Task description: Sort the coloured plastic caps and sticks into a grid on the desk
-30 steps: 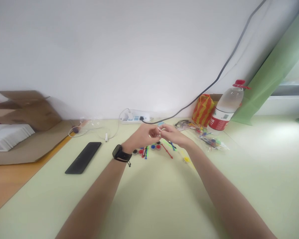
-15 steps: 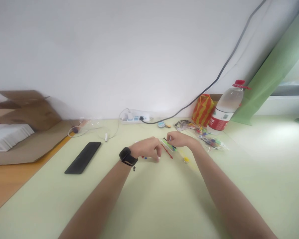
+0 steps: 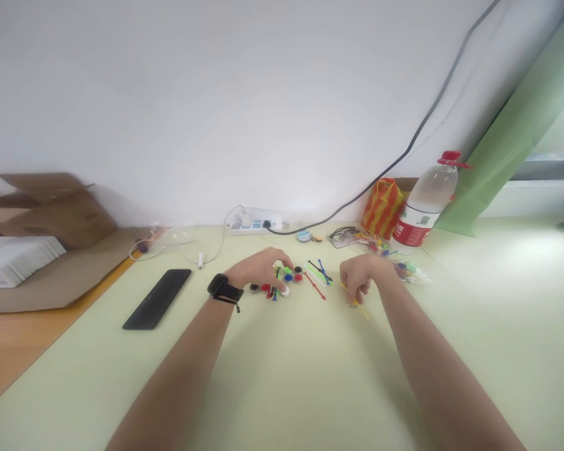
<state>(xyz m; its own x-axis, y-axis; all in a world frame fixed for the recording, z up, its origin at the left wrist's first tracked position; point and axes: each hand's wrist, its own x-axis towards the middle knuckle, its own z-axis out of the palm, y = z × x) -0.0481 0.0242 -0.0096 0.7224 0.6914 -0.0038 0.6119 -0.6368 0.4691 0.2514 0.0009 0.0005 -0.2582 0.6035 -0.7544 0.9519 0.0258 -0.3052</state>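
My left hand (image 3: pixel 263 268), with a black watch on its wrist, hovers over a cluster of small coloured pieces, thumb and fingers apart. Within its reach lie a white disc (image 3: pixel 285 292), a blue disc (image 3: pixel 288 277), a red disc (image 3: pixel 298 278) and a black disc (image 3: pixel 297 270). My right hand (image 3: pixel 358 275) is closed in a pinch low over the table, on a thin yellow stick (image 3: pixel 364 312); its fingers partly hide the yellow parts. Between the hands lie a red arrow-ended stick (image 3: pixel 315 286), a blue stick (image 3: pixel 323 271) and black, white and green ones.
A black flat case (image 3: pixel 156 299) lies at left, near a cardboard box (image 3: pixel 75 213) with white cards. A power strip (image 3: pixel 255 223) sits against the wall. At back right are a large water bottle (image 3: pixel 420 207), a striped bag (image 3: pixel 383 207) and plastic packets (image 3: pixel 413 273).
My left hand has moved left and spread its fingers, uncovering the discs. My right hand has moved right and nearer, from the sticks to the yellow pieces.
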